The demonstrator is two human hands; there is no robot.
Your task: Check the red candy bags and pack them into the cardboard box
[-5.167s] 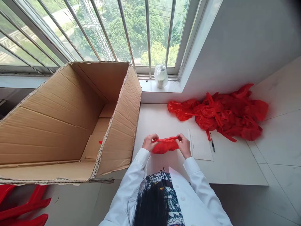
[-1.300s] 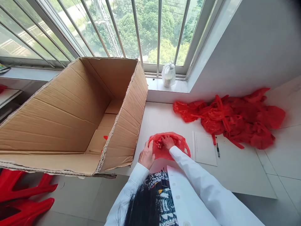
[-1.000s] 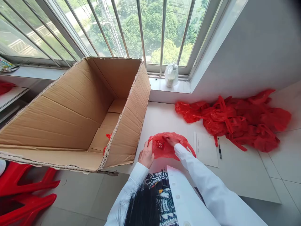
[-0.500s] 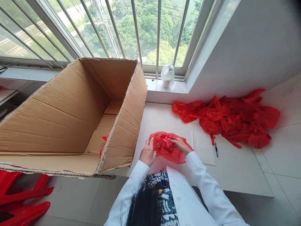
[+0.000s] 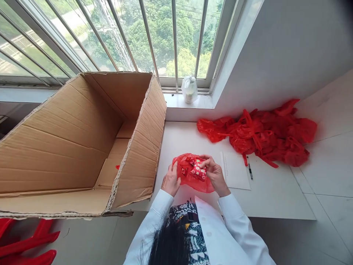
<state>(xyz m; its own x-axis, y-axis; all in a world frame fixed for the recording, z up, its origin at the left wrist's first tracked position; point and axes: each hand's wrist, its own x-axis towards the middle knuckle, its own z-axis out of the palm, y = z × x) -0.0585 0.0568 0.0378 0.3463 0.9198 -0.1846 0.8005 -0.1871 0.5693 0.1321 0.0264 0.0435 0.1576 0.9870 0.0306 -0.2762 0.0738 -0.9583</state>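
Observation:
A red plastic bag (image 5: 190, 183) lies open on the white table in front of me. My left hand (image 5: 171, 180) grips its left rim between thumb and fingers. In my right hand (image 5: 215, 175) is a small red packet with a pale printed pattern (image 5: 199, 170), pinched at its right edge over the bag's mouth. Other small red wrapped pieces (image 5: 184, 170) show inside the bag, partly covered; their kind is too small to make out.
A big open cardboard box (image 5: 138, 147) stands to the left, a bit of red inside. A heap of red plastic bags (image 5: 264, 136) lies back right, by a notebook (image 5: 236, 173) and a pen (image 5: 249, 168). A white bag (image 5: 189, 89) sits on the sill. Red stools (image 5: 30, 243) are lower left.
My right hand has come up out of the bag with the packet, whose printed face now shows. My left hand keeps its grip on the rim. The view has shifted slightly right.

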